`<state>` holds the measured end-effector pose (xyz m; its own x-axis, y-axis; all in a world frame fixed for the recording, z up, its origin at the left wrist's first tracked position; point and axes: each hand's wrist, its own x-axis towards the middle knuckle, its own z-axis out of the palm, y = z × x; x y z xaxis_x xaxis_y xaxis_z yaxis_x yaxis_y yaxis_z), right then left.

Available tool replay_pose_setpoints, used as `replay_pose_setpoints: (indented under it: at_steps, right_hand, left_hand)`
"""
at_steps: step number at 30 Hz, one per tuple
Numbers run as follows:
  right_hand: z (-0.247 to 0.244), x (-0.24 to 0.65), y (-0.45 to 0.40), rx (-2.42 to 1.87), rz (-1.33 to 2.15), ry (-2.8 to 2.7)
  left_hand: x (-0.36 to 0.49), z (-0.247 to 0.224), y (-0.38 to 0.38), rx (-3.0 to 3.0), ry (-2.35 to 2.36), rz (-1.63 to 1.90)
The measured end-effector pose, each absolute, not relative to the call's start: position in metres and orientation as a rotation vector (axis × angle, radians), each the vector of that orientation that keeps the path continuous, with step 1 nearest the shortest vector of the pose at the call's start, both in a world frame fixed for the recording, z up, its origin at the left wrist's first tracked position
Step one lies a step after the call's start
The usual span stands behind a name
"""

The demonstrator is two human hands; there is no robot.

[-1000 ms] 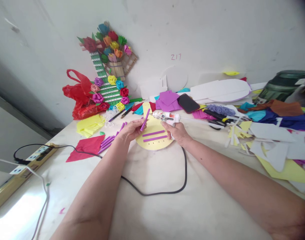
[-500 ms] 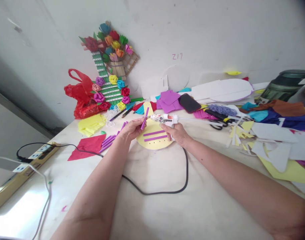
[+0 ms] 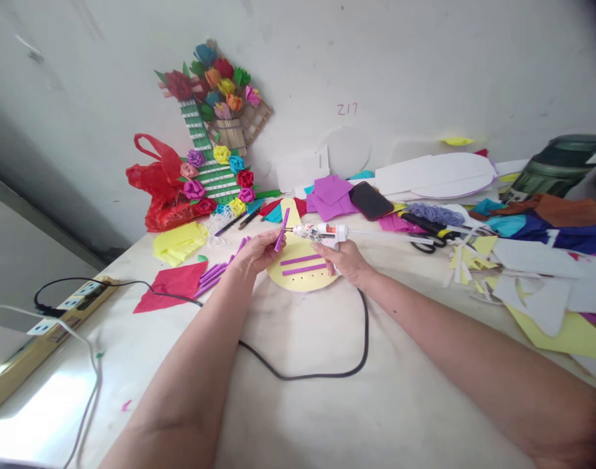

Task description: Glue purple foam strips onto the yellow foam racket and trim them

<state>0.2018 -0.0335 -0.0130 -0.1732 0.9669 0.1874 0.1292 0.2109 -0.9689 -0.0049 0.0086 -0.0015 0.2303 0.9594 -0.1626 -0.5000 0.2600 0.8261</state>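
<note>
Between the fingertips of my left hand (image 3: 262, 252) is a thin purple paper stick (image 3: 282, 229), tilted nearly upright. My right hand (image 3: 345, 262) grips a white hot glue gun (image 3: 322, 232) with a clear glue stick out of its back end. The gun's nozzle points left and is at the purple stick; whether it touches I cannot tell. Under both hands lies a pale yellow guitar-shaped board (image 3: 302, 284) with a row of small holes. Two purple strips (image 3: 305, 269) lie across it. Several more purple sticks (image 3: 212, 277) rest left of my left hand.
A black cord (image 3: 322, 376) loops in front of the board. A power strip (image 3: 58, 326) runs along the left. Paper flowers on a green-and-white frame (image 3: 217, 182) lean on the wall beside a red bag (image 3: 161, 182). Scissors (image 3: 427, 244), a phone (image 3: 370, 200) and paper scraps (image 3: 537, 267) lie right.
The purple stick has shifted slightly down and left against the nozzle. Both hands keep their grips and nearly the same places.
</note>
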Motion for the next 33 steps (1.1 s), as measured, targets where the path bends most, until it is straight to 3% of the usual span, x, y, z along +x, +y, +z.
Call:
replay_pose_setpoints:
  at_steps: [33]
  right_hand:
    - [-0.0156, 0.2011, -0.0307, -1.096, 1.099, -1.434]
  left_hand:
    - [-0.0025, 0.0, 0.0051, 0.763, 0.785, 1.107]
